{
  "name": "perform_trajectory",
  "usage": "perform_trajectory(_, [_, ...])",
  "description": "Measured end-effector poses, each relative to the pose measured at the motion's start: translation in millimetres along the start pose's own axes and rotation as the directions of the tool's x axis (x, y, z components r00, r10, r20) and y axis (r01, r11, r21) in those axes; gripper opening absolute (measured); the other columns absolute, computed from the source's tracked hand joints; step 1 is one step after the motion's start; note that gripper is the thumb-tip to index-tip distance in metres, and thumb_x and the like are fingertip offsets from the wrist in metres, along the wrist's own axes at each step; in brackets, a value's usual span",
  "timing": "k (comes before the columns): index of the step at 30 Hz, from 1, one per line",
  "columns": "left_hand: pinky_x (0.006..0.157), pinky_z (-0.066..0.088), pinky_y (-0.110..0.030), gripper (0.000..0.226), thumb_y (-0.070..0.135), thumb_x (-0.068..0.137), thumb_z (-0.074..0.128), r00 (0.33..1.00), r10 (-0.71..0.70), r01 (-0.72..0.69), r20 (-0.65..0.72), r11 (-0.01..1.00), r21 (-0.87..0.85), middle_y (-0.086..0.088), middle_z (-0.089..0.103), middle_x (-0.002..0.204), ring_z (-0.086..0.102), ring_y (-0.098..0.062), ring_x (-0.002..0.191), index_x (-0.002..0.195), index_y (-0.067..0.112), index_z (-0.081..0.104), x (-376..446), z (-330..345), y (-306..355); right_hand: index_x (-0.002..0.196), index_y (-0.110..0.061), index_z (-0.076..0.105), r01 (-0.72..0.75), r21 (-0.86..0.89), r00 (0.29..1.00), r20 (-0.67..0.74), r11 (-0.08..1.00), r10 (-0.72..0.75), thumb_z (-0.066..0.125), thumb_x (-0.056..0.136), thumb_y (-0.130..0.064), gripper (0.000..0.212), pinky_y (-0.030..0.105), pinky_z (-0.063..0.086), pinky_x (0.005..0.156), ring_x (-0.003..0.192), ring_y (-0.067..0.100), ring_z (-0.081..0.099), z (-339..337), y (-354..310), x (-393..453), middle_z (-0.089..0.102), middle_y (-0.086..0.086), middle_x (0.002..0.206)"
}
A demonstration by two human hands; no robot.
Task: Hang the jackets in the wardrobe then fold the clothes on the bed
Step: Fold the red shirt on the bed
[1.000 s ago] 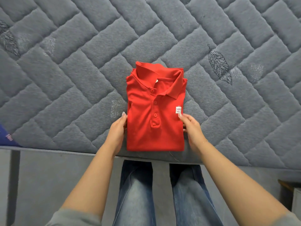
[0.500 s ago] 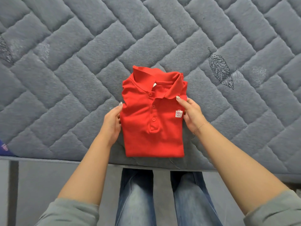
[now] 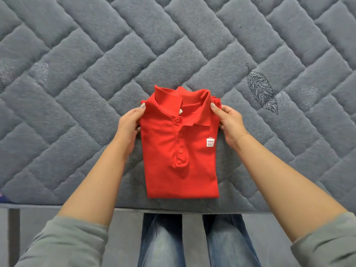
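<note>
A folded red polo shirt [image 3: 181, 151] lies collar-up near the front edge of the grey quilted bed [image 3: 96, 74]. It shows a button placket and a small white logo patch on its right side. My left hand [image 3: 130, 124] pinches the shirt's left shoulder, thumb on top of the fabric. My right hand [image 3: 229, 123] pinches the right shoulder beside the collar in the same way. Both hands sit level with the collar, one on each side.
The bed's front edge [image 3: 173, 206] runs across the lower part of the view, with my jeans-clad legs [image 3: 192, 241] right against it. A dark leaf pattern [image 3: 262, 89] is stitched into the mattress at the right. A bit of blue-purple cloth [image 3: 2, 195] peeks in at the far left.
Both hands slid up the shirt's sides from the lower middle to the shoulders by the collar, and now pinch the fabric there. The shirt stays folded in place.
</note>
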State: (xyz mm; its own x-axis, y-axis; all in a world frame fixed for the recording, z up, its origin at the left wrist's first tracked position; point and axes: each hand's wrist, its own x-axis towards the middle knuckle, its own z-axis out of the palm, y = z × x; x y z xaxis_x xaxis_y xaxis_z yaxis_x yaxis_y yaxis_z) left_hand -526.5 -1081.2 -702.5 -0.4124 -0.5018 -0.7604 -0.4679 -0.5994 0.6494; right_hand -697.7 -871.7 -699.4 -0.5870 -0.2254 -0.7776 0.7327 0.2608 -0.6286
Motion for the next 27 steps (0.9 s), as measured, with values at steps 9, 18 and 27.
perform_trajectory(9, [0.066, 0.044, -0.016, 0.014, 0.004, 0.097, 0.055, 0.979, 0.147, -0.123, -0.138, 0.978, 0.17, 0.003, 0.063, 0.083, 0.056, -0.002, 0.067, 0.109, 0.01, 0.055, 7, 14, 12, 0.098, -0.006, 0.061, 0.076, 0.011, 0.993, -0.087, 0.997, -0.075, 0.068, 0.089, -0.005, 0.012, 0.018, 0.051, 0.066, 0.065, 0.004, 0.063, 8, -7, 3, 0.069, -0.003, 0.073])
perform_trajectory(18, [0.087, 0.044, -0.041, 0.055, 0.063, 0.084, 0.06, 0.925, 0.358, -0.11, -0.126, 0.57, 0.815, -0.011, 0.063, 0.102, 0.06, -0.033, 0.101, 0.097, 0.01, 0.055, 2, 70, 53, 0.106, -0.01, 0.063, 0.442, -0.735, 0.818, 0.095, 0.514, -0.567, 0.069, 0.087, -0.028, 0.027, 0.038, 0.045, 0.089, 0.094, 0.02, 0.056, 15, -32, 8, 0.055, 0.008, 0.104])
perform_trajectory(27, [0.106, 0.036, -0.041, 0.07, 0.035, 0.083, 0.064, 0.942, 0.048, 0.234, -0.331, 0.613, 0.755, -0.024, 0.036, 0.141, 0.044, -0.04, 0.129, 0.136, 0.001, 0.033, 28, 106, 53, 0.096, -0.012, 0.061, 0.331, -0.787, 0.873, 0.046, 0.521, -0.486, 0.07, 0.086, -0.031, 0.022, 0.037, 0.044, 0.08, 0.089, 0.022, 0.058, 35, -33, 14, 0.061, 0.008, 0.096])
